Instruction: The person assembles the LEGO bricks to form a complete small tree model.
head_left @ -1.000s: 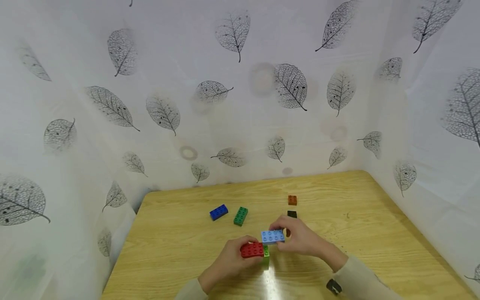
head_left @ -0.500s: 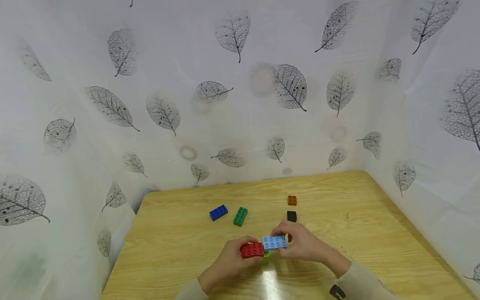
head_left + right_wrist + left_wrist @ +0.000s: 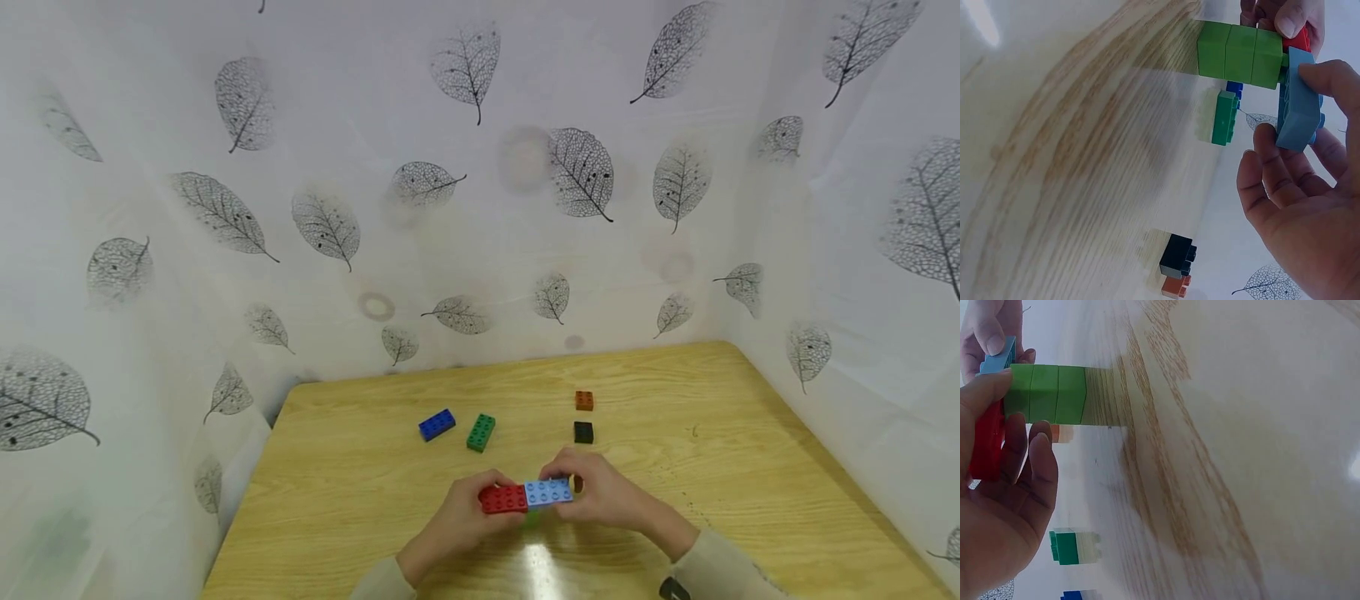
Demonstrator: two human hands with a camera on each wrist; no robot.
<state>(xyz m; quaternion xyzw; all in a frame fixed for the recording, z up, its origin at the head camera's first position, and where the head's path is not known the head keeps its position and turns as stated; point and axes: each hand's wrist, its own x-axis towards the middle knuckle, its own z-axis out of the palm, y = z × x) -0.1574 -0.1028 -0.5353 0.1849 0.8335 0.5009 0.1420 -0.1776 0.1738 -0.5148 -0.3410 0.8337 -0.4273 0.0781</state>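
My left hand (image 3: 461, 518) grips a red toy brick (image 3: 504, 499) that lies across the top of a stack of light green bricks (image 3: 1047, 394). My right hand (image 3: 606, 493) pinches a light blue brick (image 3: 548, 492) between thumb and fingers, end to end with the red one in the head view. From the right wrist view, the light blue brick (image 3: 1300, 103) leans a little over the stack's top, and a light green stud shows beneath it. The stack stands upright on the table, mostly hidden from the head camera by the two bricks.
Behind the hands on the wooden table (image 3: 337, 500) lie a blue brick (image 3: 437, 425) and a green brick (image 3: 481, 433). Farther right are a black brick (image 3: 583, 432) and an orange-brown brick (image 3: 584, 401). A leaf-patterned curtain (image 3: 480, 250) encloses the back and sides.
My right hand has brought the light blue brick toward the front and then left against the red brick's end, covering the light green studs. My left hand has stayed in place with the red brick.
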